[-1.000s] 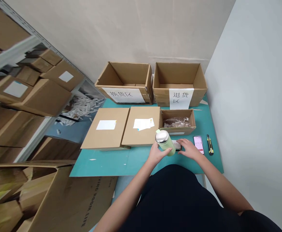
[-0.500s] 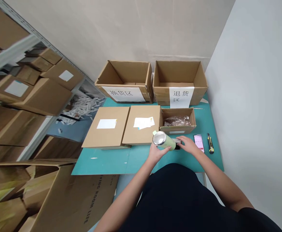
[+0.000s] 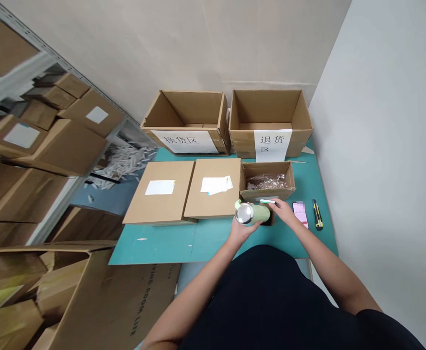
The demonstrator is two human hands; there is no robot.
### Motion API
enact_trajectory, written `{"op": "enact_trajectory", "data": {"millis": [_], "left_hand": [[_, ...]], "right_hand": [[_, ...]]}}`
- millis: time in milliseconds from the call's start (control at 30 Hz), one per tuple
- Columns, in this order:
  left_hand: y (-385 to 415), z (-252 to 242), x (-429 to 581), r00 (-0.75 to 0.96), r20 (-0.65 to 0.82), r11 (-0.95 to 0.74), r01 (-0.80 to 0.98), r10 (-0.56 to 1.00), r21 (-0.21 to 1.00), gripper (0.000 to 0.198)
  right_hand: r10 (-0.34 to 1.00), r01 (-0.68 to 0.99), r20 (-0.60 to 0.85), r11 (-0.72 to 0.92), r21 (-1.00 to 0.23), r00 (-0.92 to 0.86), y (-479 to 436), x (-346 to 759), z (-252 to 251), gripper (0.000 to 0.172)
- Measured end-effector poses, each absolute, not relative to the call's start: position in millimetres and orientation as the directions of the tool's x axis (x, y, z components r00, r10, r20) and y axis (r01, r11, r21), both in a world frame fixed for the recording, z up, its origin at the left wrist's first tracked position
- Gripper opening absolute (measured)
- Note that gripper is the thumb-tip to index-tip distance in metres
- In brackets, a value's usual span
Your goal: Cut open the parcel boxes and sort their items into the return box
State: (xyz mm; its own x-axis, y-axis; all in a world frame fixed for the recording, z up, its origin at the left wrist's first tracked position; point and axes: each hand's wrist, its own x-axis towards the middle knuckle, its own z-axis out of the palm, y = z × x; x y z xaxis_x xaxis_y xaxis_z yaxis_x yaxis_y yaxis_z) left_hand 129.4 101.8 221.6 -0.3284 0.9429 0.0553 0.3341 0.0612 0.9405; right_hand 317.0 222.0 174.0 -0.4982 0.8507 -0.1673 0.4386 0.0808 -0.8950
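Observation:
My left hand is closed around a light green insulated bottle, tilted so that its silver round end faces up and left. A small pale green tab sticks out beside that end. Between the fingertips of my right hand is a thin white-and-green piece, just above the bottle; whether it is a card or a folded leaflet is too small to tell. A small dark-sided box lies behind the bottle, mostly covered.
Two closed cartons lie left on the green table. An open box holds clear wrap. Two labelled open boxes stand behind. A phone and box cutter lie right; stacked shelves stand left.
The bottle has tipped further over and shifted slightly right in my left hand. My right hand has risen a little, and the white-and-green piece now shows in its fingers.

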Motion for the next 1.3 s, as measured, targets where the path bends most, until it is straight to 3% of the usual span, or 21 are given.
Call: {"op": "enact_trajectory", "data": {"millis": [167,400,833,1000,1100,1167,1300], "left_hand": [[102.1,214.7,138.1,-0.139,0.052,0.009,0.408,0.989,0.913,0.061],[111.3,195.8,141.8,0.168,0.145,-0.215,0.555,0.975,0.804,0.057],[120.6,180.1,139.9,0.172,0.091,-0.182,0.641,0.981,0.746,0.058],[120.8,171.8,139.2,0.190,0.096,-0.196,0.629,0.977,0.752,0.060],[120.9,169.2,138.7,0.188,0.088,-0.189,0.626,0.978,0.757,0.059],[120.9,168.6,138.4,0.182,0.083,-0.181,0.624,0.980,0.761,0.062],[121.0,167.6,137.7,0.178,0.096,-0.187,0.617,0.979,0.764,0.066]], "right_hand": [[0.857,0.419,-0.164,0.065,-0.906,-0.489,222.5,316.1,169.8,0.035],[0.864,0.446,-0.169,0.071,-0.892,-0.475,222.0,316.4,162.3,0.033],[0.877,0.393,-0.166,0.028,-0.919,-0.450,216.0,317.6,171.0,0.035],[0.934,0.414,0.032,0.189,-0.891,-0.356,202.4,329.7,195.1,0.036],[0.915,0.466,0.150,0.325,-0.823,-0.375,189.5,339.3,210.5,0.025],[0.891,0.468,0.158,0.366,-0.804,-0.427,180.7,343.5,214.8,0.018],[0.857,0.460,0.107,0.371,-0.807,-0.504,168.9,346.8,208.5,0.023]]}}
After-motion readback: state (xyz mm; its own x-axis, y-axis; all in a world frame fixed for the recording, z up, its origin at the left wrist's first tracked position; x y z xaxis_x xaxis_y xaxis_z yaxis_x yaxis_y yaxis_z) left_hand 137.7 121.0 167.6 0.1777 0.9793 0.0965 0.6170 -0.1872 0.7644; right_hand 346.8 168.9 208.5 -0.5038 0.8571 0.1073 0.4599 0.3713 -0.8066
